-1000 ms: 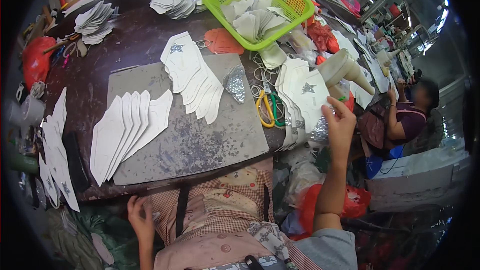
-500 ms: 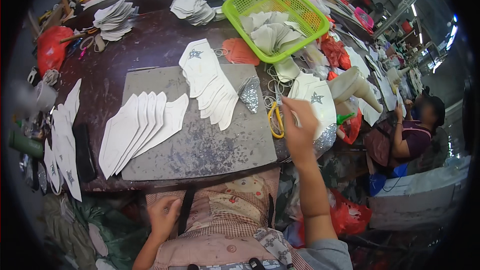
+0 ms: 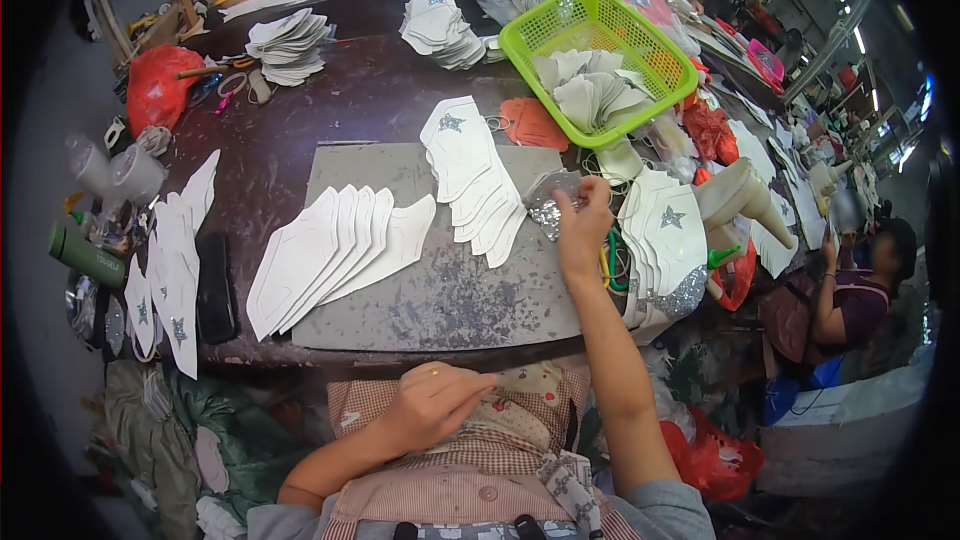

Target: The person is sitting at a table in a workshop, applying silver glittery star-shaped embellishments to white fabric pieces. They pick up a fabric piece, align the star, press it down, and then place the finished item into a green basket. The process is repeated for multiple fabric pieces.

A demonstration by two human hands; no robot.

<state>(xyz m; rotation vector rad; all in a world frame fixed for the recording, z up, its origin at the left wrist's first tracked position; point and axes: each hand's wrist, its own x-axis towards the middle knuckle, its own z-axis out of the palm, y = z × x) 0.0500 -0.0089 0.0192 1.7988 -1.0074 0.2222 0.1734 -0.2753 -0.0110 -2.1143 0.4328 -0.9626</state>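
My right hand [image 3: 582, 230] is over the right edge of the grey mat, its thumb and fingers closed on a silver glitter piece [image 3: 546, 217]. Just left of it, white cut pieces [image 3: 475, 180] lie overlapped, the top one bearing a silver star. A second fan of plain white pieces [image 3: 322, 255] spreads over the mat's left part. My left hand [image 3: 435, 405] hovers in front of the apron below the table edge, fingers drawn together and nothing visible in them. Right of my right hand lies a stack of white pieces [image 3: 662, 225] with a star and glittery ends.
The grey mat [image 3: 470, 310] lies on a dark table. Behind it stand a green basket [image 3: 585, 135] of pale pieces and orange pieces [image 3: 530, 123]. Scissors with a yellow handle [image 3: 604, 265] lie beside my right hand. A co-worker [image 3: 850, 290] sits far right.
My right hand has moved left from beside the starred stack to the silver glitter pieces. My left hand has risen and come rightward, its fingers drawing together. The whole view has shifted.
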